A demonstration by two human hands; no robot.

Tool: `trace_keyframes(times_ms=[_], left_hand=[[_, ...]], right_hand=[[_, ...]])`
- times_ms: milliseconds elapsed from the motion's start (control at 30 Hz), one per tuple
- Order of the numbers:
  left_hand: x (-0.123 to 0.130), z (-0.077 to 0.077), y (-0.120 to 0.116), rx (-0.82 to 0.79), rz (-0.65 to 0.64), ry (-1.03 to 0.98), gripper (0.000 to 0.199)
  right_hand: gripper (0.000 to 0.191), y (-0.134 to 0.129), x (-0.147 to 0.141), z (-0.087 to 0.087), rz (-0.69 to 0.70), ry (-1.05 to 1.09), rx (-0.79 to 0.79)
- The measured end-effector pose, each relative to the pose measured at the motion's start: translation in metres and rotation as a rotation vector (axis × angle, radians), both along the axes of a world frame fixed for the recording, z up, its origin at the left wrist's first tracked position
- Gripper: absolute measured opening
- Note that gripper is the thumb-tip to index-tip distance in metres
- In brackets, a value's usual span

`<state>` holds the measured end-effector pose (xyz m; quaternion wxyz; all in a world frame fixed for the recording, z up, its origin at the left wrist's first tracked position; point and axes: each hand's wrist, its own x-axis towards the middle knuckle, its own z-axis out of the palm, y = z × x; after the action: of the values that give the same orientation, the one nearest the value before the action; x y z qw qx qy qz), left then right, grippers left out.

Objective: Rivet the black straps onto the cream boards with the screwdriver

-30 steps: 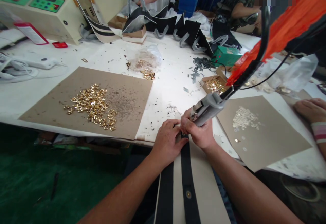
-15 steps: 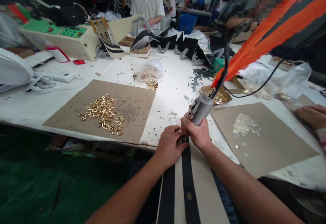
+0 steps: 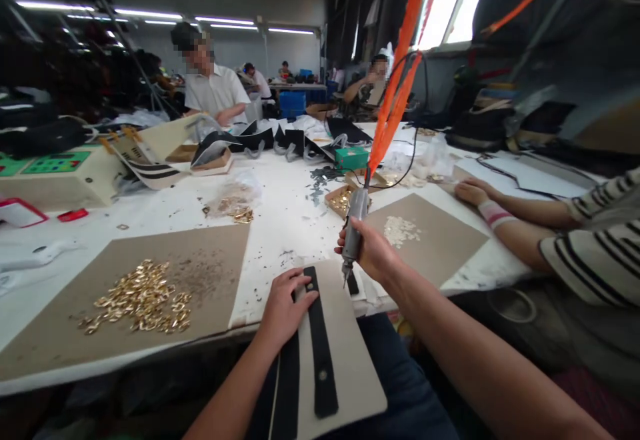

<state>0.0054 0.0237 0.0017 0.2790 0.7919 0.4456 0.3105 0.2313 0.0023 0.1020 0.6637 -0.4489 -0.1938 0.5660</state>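
Note:
My right hand [image 3: 373, 251] grips a grey handheld power tool [image 3: 355, 223], held upright with its thin metal point [image 3: 345, 279] down, just beside a black strap end. An orange-wrapped cord rises from the tool. My left hand [image 3: 287, 302] lies flat on a beige canvas panel [image 3: 345, 377], its fingertips against a black strap [image 3: 320, 340] sewn or laid along the panel. A round metal eyelet [image 3: 323, 375] sits near the strap's lower end. The tool's point appears not to touch the panel.
Gold buckles [image 3: 137, 300] lie heaped on a cardboard sheet [image 3: 213, 250] to my left. Pale small parts [image 3: 401, 230] lie on another sheet [image 3: 430, 240] to my right. A co-worker's hand [image 3: 471, 193] and striped sleeve [image 3: 595, 257] reach in from the right. The table's front edge [image 3: 125, 360] runs below.
My view has tilted up toward the room. My right hand has lifted the tool upright and away from the strap, and my left hand now lies flat on the panel.

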Motion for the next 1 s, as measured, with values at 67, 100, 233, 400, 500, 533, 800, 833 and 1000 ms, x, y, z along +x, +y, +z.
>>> trace_keyframes(times_ms=[67,100,233,400,500,533,800,833,1000], left_hand=[[0.000,-0.004,0.004,0.014,-0.011,0.011,0.028],[-0.001,-0.006,0.006,0.024,-0.020,0.017,0.029],[0.000,-0.008,0.011,0.044,-0.041,0.027,0.032],[0.001,-0.001,0.003,0.032,-0.033,0.008,0.029],[0.000,0.003,-0.006,0.044,-0.012,-0.005,0.024],[0.000,0.003,-0.009,0.046,-0.003,-0.012,0.024],[0.000,0.004,-0.021,0.007,0.057,-0.100,0.023],[0.000,0.006,-0.022,0.001,0.057,-0.112,0.023],[-0.010,0.030,-0.026,-0.032,0.108,-0.194,0.029]], right_hand=[[0.016,-0.013,0.020,-0.010,-0.029,-0.066,-0.042],[0.016,-0.019,0.028,-0.016,-0.035,-0.102,-0.061],[0.019,-0.038,0.049,-0.036,-0.024,-0.397,-0.156],[0.022,-0.058,0.058,-0.049,0.006,-0.775,-0.197],[0.044,-0.077,0.060,-0.056,-0.017,-1.139,-0.199],[0.052,-0.085,0.059,-0.058,-0.062,-1.213,-0.181],[0.050,-0.155,-0.019,-0.067,0.362,-0.584,-0.227],[0.047,-0.156,-0.034,-0.066,0.444,-0.425,-0.203],[0.026,-0.134,-0.067,-0.033,0.494,-0.275,-0.017]])
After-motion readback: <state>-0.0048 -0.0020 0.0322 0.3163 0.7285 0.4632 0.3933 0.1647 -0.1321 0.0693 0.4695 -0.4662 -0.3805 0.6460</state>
